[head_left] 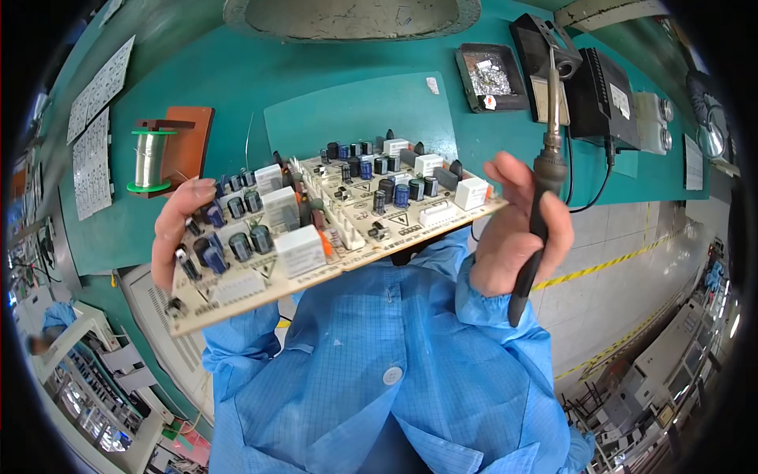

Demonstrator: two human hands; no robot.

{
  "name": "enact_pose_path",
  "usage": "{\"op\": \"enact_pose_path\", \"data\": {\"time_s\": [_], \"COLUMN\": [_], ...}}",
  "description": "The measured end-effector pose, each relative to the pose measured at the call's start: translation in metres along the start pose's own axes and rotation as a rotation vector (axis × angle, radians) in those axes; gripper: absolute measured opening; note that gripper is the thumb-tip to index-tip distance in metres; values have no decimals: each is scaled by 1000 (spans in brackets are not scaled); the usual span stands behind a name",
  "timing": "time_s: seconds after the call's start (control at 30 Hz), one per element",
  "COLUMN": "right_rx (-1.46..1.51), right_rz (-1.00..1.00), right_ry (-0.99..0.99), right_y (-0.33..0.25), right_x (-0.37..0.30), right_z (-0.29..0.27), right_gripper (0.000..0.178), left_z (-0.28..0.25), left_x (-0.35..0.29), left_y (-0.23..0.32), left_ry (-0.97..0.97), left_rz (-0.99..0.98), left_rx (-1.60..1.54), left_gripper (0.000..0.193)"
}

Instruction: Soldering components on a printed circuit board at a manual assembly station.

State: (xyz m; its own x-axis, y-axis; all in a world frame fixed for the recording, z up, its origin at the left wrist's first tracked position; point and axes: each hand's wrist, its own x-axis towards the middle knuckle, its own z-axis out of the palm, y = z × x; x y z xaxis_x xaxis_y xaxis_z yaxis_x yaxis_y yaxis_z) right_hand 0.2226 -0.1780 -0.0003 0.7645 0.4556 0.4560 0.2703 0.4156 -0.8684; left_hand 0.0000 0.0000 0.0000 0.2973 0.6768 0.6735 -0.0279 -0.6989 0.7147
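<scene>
A wide beige circuit board (347, 257) is held up in front of my chest, its component side facing up and its left end tilted lower. Dark capacitors, white block-shaped parts and connectors crowd its surface. My left hand (175, 229) grips the board's left end, fingers over the edge. A soldering iron (545, 189) stands nearly upright in my right hand (517, 229), tip pointing up and dark handle down between thumb and fingers. Some fingers of that hand are at the board's right end; whether they also support it is hard to tell.
On the green bench (221, 75) a solder wire spool (150, 158) sits on a brown stand (189, 142) at left. Back right are a black tray (491, 77) with silvery scraps, a soldering iron holder (545, 47) and a black box (602, 99). A curved metal hood (351, 20) hangs at top.
</scene>
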Motion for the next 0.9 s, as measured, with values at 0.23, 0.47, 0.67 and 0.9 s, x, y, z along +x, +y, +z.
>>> {"op": "enact_pose_path", "data": {"time_s": [0.23,0.47,0.67,0.9], "right_rx": [-545,-580,-523,-500], "right_rz": [-354,-361,-334,-325], "right_ry": [-470,-365,-229,-229], "right_y": [-14,-4,-3,4], "right_x": [22,12,-3,-7], "right_z": [18,15,19,20], "right_gripper": [45,37,32,33], "left_z": [5,19,16,7], "left_x": [13,8,0,3], "left_y": [24,27,31,26], "left_ry": [-109,-92,-95,-167], "left_rz": [55,193,215,229], "left_rx": [28,115,181,171], "left_gripper": [30,29,31,32]}}
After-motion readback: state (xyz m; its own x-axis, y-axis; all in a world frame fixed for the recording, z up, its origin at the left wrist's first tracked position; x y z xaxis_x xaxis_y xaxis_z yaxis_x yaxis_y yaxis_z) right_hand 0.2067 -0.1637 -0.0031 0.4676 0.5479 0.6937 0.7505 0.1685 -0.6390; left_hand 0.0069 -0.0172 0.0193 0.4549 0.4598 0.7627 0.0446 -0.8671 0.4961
